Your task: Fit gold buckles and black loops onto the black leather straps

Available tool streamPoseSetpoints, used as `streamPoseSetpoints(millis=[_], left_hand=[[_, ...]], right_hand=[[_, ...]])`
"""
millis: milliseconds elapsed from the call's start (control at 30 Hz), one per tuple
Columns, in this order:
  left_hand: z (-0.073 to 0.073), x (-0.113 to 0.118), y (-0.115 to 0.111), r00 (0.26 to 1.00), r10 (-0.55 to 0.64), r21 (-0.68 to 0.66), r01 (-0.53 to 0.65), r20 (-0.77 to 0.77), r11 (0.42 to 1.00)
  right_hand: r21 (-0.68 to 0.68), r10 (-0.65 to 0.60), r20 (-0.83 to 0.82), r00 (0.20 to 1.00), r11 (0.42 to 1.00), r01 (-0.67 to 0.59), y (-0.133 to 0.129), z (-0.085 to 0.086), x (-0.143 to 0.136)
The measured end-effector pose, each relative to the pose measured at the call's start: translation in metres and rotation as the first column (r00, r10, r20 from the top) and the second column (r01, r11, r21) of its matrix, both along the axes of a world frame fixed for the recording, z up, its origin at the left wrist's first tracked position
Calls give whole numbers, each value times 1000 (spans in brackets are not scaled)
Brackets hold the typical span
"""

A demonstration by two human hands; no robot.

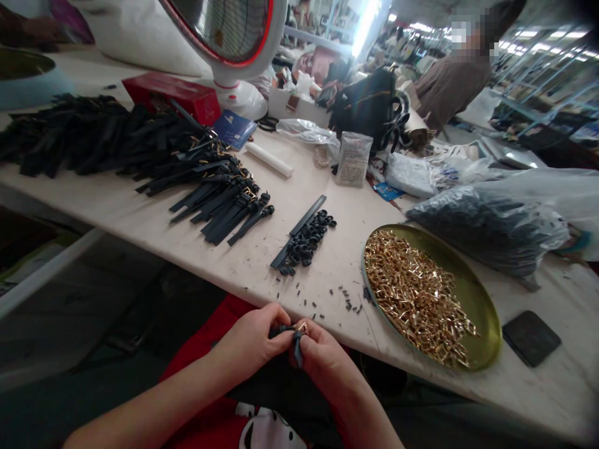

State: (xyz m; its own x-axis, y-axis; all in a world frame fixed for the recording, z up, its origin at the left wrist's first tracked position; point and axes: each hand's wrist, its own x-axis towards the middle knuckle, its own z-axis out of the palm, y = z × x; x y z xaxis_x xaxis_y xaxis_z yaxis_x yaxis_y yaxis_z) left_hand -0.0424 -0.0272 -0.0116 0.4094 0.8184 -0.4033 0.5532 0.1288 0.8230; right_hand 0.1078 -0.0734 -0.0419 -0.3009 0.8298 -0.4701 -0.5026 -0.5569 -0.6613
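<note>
Just off the table's front edge, my left hand (pixel 255 333) and my right hand (pixel 321 349) are close together. Both pinch a dark strap (pixel 297 352) that bends between them. A gold buckle (pixel 302 327) shows at the fingertips of my right hand; my fingers hide part of it. Beyond my hands lies a pile of small black loops (pixel 309 240) beside a dark flat bar (pixel 306 217). To the right stands a round tray (pixel 489 337) heaped with gold buckles (pixel 416 293). Black straps with buckles (pixel 224 206) lie in a long row at the left.
Small black bits (pixel 346 299) are scattered near the table edge. A dark square pad (pixel 532 338) lies right of the tray, and a plastic bag of dark pieces (pixel 491 218) behind it. Further back are a fan (pixel 229 37), a red box (pixel 173 96), a black bag (pixel 365 103) and a person (pixel 449 81).
</note>
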Motion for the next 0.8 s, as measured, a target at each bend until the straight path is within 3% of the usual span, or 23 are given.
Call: streamPoseSetpoints(millis=[167,300,400,500,600,800], left_hand=[[13,3,6,972,63,-340,18,228,940],[15,5,8,947,145,-407,-17,286,913],[11,4,11,939,163,-434,-17,303,901],[6,1,13,933,135,-462,37,332,886],[2,-1,12,941,114,-508,68,320,859],[-5,0,-1,945,129,-553,63,301,831]], right_hand=[[98,-145,172,974,987,130,7,-4,2],[211,-269,409,872,958,196,13,-6,0],[270,-299,573,763,948,168,16,-7,3],[311,-192,708,680,949,-56,16,-2,10],[299,-12,789,614,880,-368,13,6,17],[275,-32,927,375,737,-618,1,10,21]])
